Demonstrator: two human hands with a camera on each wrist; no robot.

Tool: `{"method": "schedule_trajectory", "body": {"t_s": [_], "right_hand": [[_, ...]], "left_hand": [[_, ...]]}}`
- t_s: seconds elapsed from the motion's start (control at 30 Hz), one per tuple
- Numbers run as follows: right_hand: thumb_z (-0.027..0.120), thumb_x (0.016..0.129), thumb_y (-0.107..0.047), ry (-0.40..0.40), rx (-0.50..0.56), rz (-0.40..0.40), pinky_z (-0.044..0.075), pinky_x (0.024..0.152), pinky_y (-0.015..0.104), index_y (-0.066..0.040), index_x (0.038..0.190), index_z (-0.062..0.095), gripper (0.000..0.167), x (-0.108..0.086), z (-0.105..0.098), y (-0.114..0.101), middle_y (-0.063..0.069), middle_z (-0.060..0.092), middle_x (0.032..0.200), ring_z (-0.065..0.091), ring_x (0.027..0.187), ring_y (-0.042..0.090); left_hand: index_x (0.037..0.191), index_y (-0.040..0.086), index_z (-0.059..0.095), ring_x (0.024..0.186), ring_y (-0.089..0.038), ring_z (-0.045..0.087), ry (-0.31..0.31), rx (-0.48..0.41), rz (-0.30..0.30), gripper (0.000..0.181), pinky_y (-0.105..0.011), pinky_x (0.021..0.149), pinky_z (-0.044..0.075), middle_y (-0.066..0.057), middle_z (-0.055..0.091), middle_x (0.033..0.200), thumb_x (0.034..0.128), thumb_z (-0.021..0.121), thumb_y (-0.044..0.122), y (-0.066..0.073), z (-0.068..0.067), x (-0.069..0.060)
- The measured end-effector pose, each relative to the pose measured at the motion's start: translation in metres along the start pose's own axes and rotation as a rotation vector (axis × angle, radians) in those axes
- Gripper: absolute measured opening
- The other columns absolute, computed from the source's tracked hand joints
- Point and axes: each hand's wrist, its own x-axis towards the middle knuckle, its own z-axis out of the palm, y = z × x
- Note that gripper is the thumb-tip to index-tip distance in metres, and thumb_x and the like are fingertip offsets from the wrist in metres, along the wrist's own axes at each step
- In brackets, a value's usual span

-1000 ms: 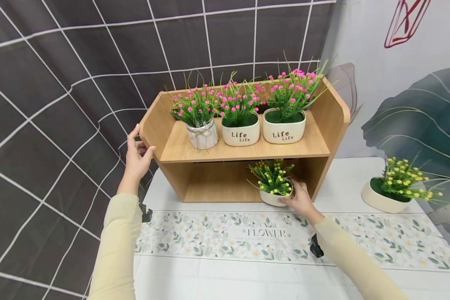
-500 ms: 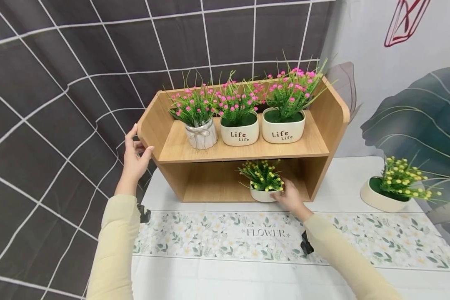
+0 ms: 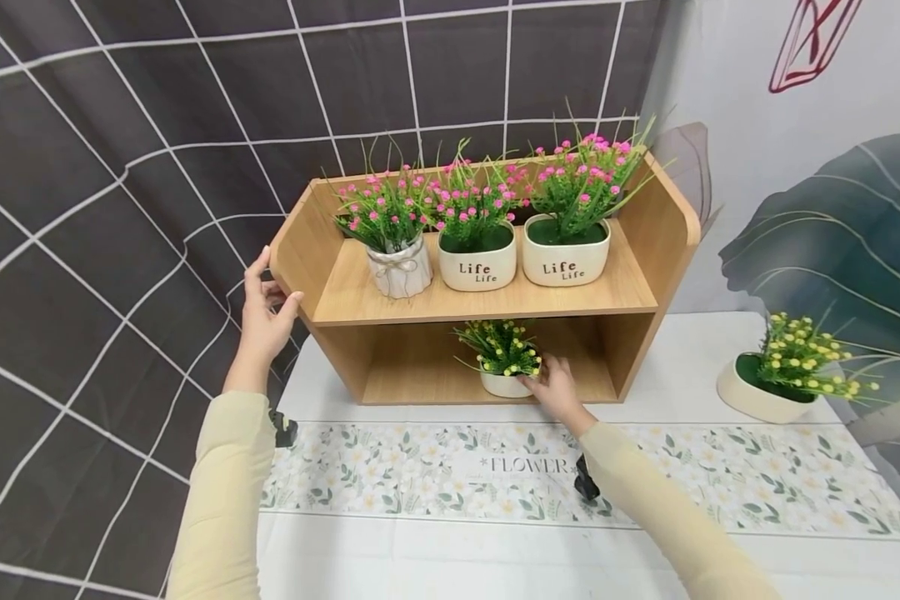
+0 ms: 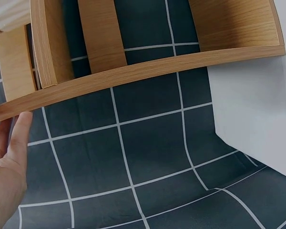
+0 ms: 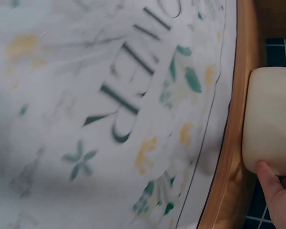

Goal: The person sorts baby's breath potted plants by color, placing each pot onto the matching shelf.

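My left hand [image 3: 265,327] grips the front edge of the left side panel of a two-tier wooden shelf [image 3: 390,318]. The left wrist view has the thumb and fingers of that hand [image 4: 9,174] at the panel's edge [image 4: 143,68]. On the lower tier, my right hand [image 3: 558,392] holds the right end of a cream pot with yellow artificial flowers [image 3: 501,385]. In the right wrist view the pot [image 5: 271,117] is just inside the shelf's front edge, a finger against its end; the other fingers are partly cut off.
The upper tier bears a white round pot with pink flowers [image 3: 402,273] and two cream "Life" pots, one in the middle [image 3: 480,271] and one at right [image 3: 567,263]. Another yellow-flowered pot [image 3: 765,396] stands on the table at right. A floral runner [image 3: 420,479] lies in front.
My right hand has moved the yellow-flowered pot leftward and slightly inward along the lower tier, from near the right panel toward the middle. The left hand keeps its grip on the panel.
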Motion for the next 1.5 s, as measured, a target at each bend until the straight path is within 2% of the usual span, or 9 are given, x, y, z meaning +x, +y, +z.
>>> {"method": "schedule_trajectory", "body": {"t_s": [0.13,0.47,0.77,0.93,1.0,1.1,1.17,1.33,1.5], "right_hand": [[0.072,0.082,-0.020,0.004,0.044,0.020,0.046,0.088,0.050,0.015,0.134,0.038,0.072,0.004,0.005,-0.006,0.030,0.048,0.112,0.049,0.101,0.040],[0.072,0.082,-0.017,0.029,0.078,0.059,0.043,0.087,0.050,0.014,0.131,0.044,0.064,0.012,0.020,-0.019,0.028,0.054,0.104,0.047,0.100,0.039],[0.074,0.079,-0.018,0.064,0.161,0.025,0.041,0.091,0.054,0.013,0.128,0.044,0.065,0.023,0.038,-0.022,0.032,0.051,0.111,0.048,0.104,0.045],[0.076,0.077,-0.032,0.100,0.179,-0.064,0.042,0.096,0.048,0.007,0.129,0.045,0.071,0.054,0.078,0.027,0.026,0.054,0.117,0.050,0.108,0.039],[0.077,0.076,-0.040,0.140,0.161,-0.097,0.043,0.093,0.038,0.000,0.129,0.046,0.074,0.071,0.103,0.062,0.019,0.055,0.115,0.050,0.106,0.031],[0.076,0.076,-0.044,0.157,0.120,-0.083,0.044,0.090,0.035,-0.001,0.129,0.046,0.075,0.080,0.120,0.074,0.018,0.055,0.113,0.050,0.104,0.031],[0.076,0.075,-0.046,0.165,0.132,-0.076,0.044,0.089,0.035,-0.001,0.129,0.046,0.076,0.074,0.115,0.059,0.019,0.056,0.112,0.049,0.104,0.031],[0.075,0.079,-0.023,0.045,0.182,0.036,0.037,0.100,0.055,0.011,0.131,0.041,0.071,0.042,0.075,-0.024,0.033,0.050,0.122,0.043,0.117,0.048],[0.072,0.082,-0.016,0.004,0.116,0.051,0.037,0.102,0.053,0.013,0.129,0.039,0.064,0.032,0.071,-0.050,0.033,0.049,0.123,0.043,0.118,0.048]], "left_hand": [[0.149,0.020,0.017,0.107,-0.039,0.054,-0.008,0.008,-0.005,0.069,-0.033,0.081,0.042,-0.029,0.051,0.118,0.0934,0.052,0.000,0.002,0.000,0.000],[0.149,0.018,0.018,0.107,-0.041,0.053,0.004,-0.013,0.017,0.069,-0.050,0.094,0.042,-0.030,0.051,0.116,0.0925,0.052,-0.003,0.002,0.000,-0.001],[0.149,0.019,0.018,0.106,-0.038,0.054,0.002,0.004,0.002,0.069,-0.023,0.079,0.041,-0.028,0.053,0.116,0.0931,0.053,0.000,0.001,0.000,-0.002],[0.149,0.019,0.017,0.107,-0.038,0.054,0.003,0.009,0.005,0.069,-0.023,0.079,0.040,-0.028,0.052,0.118,0.0934,0.053,0.000,0.001,-0.001,-0.002],[0.149,0.019,0.018,0.107,-0.038,0.054,0.001,0.006,0.006,0.069,-0.020,0.079,0.040,-0.028,0.052,0.118,0.0932,0.053,0.000,0.001,0.000,-0.002],[0.149,0.019,0.018,0.107,-0.038,0.054,0.005,0.000,0.006,0.068,-0.021,0.078,0.040,-0.028,0.052,0.117,0.0931,0.053,0.000,0.000,0.000,-0.002],[0.149,0.019,0.019,0.107,-0.038,0.054,0.006,-0.001,0.007,0.068,-0.026,0.082,0.042,-0.028,0.053,0.117,0.0931,0.053,0.000,0.000,0.000,-0.001],[0.149,0.019,0.019,0.108,-0.040,0.054,0.013,-0.008,0.016,0.068,-0.045,0.093,0.042,-0.029,0.052,0.118,0.0929,0.053,-0.001,0.000,0.001,0.000],[0.149,0.019,0.019,0.107,-0.040,0.053,0.015,-0.017,0.010,0.068,-0.049,0.094,0.041,-0.029,0.052,0.118,0.0931,0.052,-0.001,0.000,0.001,-0.001]]}}
